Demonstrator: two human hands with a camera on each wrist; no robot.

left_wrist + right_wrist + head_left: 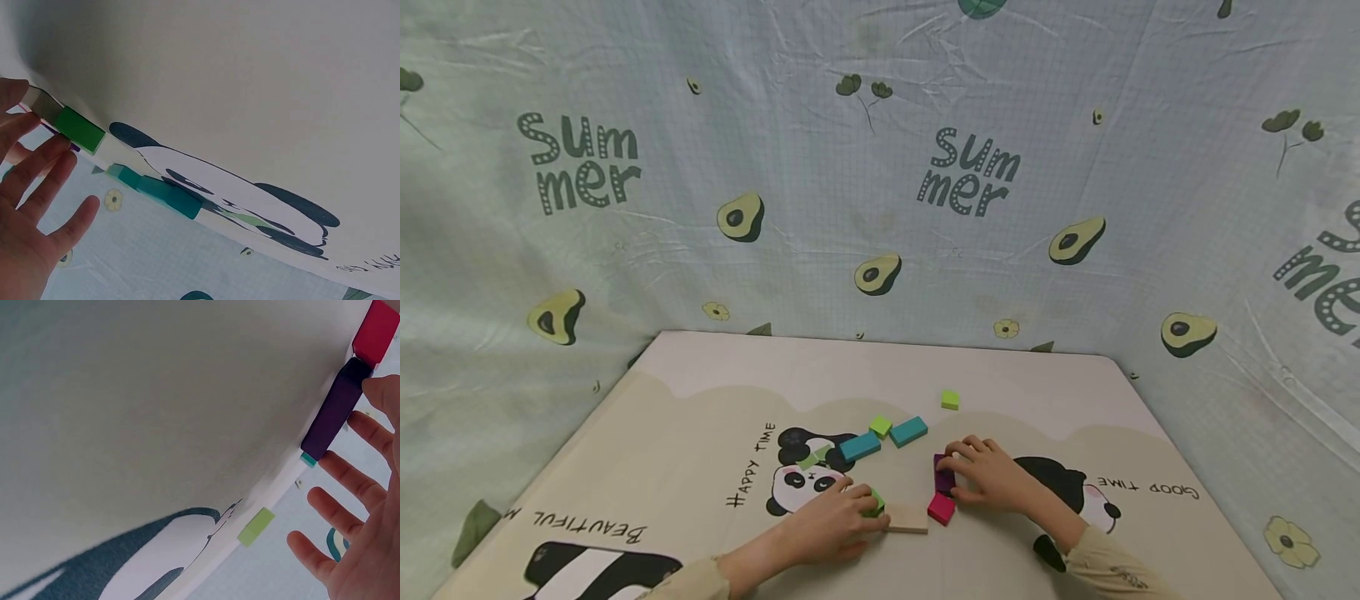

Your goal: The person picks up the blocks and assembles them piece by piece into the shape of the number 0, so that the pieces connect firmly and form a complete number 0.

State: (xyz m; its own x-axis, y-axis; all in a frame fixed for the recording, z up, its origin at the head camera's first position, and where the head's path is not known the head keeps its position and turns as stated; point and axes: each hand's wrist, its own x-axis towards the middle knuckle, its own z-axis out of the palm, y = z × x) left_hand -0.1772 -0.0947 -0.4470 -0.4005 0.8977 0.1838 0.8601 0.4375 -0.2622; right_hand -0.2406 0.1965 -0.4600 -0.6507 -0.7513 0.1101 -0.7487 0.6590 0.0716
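Near the table's front, my left hand point(831, 525) has its fingers loosely extended beside a green block point(81, 130) and the left end of a pale wooden block point(908, 519). The fingers partly cover the green block in the head view. My right hand point(992, 477) holds a dark purple block point(334, 409), its thumb by the near end and fingertips along the side and far end. A red block point(941, 508) stands at the purple block's near end, just right of the pale block.
Farther back lie two teal blocks point(860, 447), with a lime green block point(880, 427) between them. Another lime block point(951, 400) lies apart toward the back. The table point(700, 367) bears panda prints, and a patterned curtain point(805, 167) hangs behind it.
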